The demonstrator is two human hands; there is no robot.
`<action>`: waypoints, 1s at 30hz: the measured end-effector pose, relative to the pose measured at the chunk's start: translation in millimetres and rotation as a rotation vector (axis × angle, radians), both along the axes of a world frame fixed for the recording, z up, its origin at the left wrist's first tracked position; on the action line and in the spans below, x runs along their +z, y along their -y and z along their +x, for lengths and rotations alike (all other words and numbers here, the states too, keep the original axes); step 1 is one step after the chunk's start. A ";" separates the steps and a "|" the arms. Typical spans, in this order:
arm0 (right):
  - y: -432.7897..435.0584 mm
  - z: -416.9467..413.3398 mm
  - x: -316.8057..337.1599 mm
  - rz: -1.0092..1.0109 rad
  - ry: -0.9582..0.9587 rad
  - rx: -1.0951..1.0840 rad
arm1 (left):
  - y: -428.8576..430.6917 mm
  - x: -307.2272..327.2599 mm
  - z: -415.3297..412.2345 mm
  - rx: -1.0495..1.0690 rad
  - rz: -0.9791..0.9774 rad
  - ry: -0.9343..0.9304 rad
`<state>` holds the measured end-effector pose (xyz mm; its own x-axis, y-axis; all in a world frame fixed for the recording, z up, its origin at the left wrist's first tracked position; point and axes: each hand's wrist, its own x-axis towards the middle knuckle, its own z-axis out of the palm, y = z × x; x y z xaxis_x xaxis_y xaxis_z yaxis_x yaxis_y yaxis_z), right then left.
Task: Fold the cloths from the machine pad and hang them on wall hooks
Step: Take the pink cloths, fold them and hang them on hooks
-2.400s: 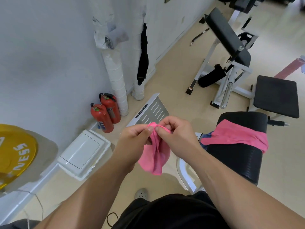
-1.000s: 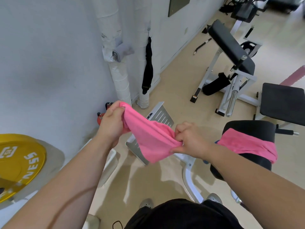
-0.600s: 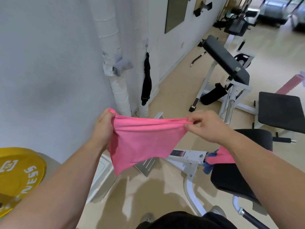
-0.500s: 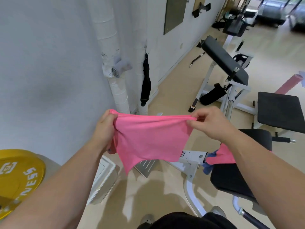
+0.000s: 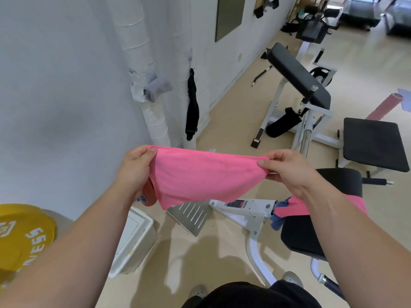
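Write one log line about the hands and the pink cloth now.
held: pink fabric cloth, stretched wide | left hand: pinches left corner | right hand: pinches right corner | waiting: second pink cloth on black machine pad

A pale grey-white wall (image 5: 66, 85) runs along the left, with two upright pipes (image 5: 142, 63) wrapped in white tape standing against it. Higher on the wall hangs a dark rectangular panel (image 5: 229, 16). The floor (image 5: 233, 121) is smooth beige and carries soft shadows in the foreground. At the wall's foot sits a white plastic box (image 5: 133, 238), and a yellow weight plate (image 5: 24, 234) shows at the lower left. A slotted metal footplate (image 5: 191, 216) lies near the box. Further back stands a white-framed curl machine (image 5: 298, 74) with a slanted black pad, and beside it a flat black seat (image 5: 373, 145). A pink foam roller (image 5: 384, 107) lies on the floor at the right edge. Daylight brightens the far end (image 5: 367, 12).
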<state>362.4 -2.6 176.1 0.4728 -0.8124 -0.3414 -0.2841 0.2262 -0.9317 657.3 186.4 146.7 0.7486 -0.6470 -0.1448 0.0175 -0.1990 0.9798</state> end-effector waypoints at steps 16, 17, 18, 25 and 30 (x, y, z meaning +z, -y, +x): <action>-90.7 51.7 -4.5 -0.130 0.080 0.074 | 1.2 4.1 -113.8 -0.157 0.011 -0.063; -94.7 53.4 -3.4 -0.127 0.083 0.093 | 0.8 4.3 -119.9 -0.178 -0.016 -0.084; -97.8 54.4 -2.4 -0.122 0.093 0.107 | -0.3 5.1 -125.5 -0.197 -0.042 -0.102; -103.4 50.0 -3.2 -0.222 0.069 0.188 | -8.9 14.6 -134.7 -0.243 -0.067 -0.080; -103.6 47.6 -3.3 -0.210 0.095 0.287 | -10.0 7.7 -127.3 -0.194 -0.054 0.015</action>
